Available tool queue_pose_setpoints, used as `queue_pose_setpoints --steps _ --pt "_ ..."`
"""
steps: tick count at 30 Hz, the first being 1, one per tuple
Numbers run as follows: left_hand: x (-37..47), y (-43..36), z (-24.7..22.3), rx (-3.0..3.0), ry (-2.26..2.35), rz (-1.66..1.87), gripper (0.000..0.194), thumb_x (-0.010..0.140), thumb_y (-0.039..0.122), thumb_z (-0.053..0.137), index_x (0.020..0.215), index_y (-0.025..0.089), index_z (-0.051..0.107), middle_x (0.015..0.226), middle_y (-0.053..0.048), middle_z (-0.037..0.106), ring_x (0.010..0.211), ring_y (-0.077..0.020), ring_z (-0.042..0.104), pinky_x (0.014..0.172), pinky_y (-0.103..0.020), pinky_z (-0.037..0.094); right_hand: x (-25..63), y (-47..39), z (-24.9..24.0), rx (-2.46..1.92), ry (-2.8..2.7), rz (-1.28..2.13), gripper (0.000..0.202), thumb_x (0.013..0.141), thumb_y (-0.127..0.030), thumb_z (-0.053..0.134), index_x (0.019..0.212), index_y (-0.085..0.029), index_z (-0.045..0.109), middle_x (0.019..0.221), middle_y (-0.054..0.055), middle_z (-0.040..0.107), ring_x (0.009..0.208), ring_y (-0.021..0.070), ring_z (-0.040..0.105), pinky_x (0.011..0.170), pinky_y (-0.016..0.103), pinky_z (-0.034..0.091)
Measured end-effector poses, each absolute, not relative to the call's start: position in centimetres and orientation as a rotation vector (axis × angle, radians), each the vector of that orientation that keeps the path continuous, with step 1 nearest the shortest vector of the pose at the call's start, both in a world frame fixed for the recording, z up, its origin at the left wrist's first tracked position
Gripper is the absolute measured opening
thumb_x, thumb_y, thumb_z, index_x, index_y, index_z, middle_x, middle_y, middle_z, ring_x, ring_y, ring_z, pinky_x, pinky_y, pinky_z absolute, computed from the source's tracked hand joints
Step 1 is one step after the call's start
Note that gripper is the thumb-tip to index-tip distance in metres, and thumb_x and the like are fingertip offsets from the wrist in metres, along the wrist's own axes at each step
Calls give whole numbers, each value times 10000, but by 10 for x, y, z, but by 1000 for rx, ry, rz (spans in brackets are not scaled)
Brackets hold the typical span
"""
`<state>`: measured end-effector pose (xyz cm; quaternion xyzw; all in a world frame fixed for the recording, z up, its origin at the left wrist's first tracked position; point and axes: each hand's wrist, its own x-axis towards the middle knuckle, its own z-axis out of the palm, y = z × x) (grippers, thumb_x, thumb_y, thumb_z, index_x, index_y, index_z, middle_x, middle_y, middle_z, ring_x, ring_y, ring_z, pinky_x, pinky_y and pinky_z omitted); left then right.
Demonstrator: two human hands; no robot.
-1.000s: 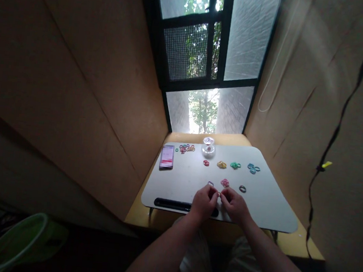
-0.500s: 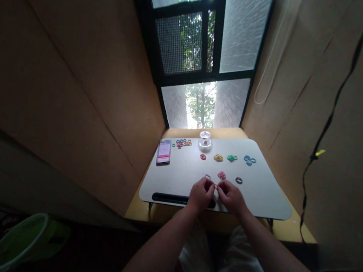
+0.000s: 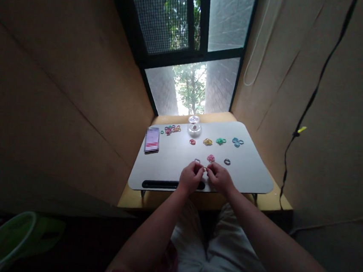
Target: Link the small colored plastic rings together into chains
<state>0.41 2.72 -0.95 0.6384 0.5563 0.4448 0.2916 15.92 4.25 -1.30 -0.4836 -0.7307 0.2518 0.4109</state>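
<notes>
Close to the front edge of the white lap table, my left hand and my right hand pinch a small yellowish elastic hair tie between their fingertips. The fingers of both hands are closed on it, and part of it is hidden. Just beyond my hands lie a purple hair tie, a pink pile and a dark hair tie. Farther back, separate piles are red, yellow, green and blue.
A clear round jar stands at the table's back. Mixed-colour hair ties lie at back left, beside a phone. A black slot runs along the front edge. Walls flank the table; a green bin sits lower left.
The camera view has tilted downward and shifted, so the table appears higher and farther left. Both hands keep their pinch on the small hair tie over nearly the same spot.
</notes>
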Motion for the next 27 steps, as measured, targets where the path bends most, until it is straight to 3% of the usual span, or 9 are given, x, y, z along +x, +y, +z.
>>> queue_pose_setpoints --steps 12,27 --pt "3 32 -20 1569 1326 1252 190 893 234 476 1008 169 612 870 -39 691 720 -139 678 657 -245 505 158 42 -15 -1196 -1808 633 148 856 -272 490 731 -205 534 624 -18 547 563 133 490 565 245 359" --pt "5 26 -8 1663 1481 1162 158 833 348 600 840 192 616 710 14 634 625 -117 561 614 -224 420 158 37 -10 -1182 -1782 661 134 846 -274 517 726 -213 526 632 -13 571 574 140 512 572 249 395"
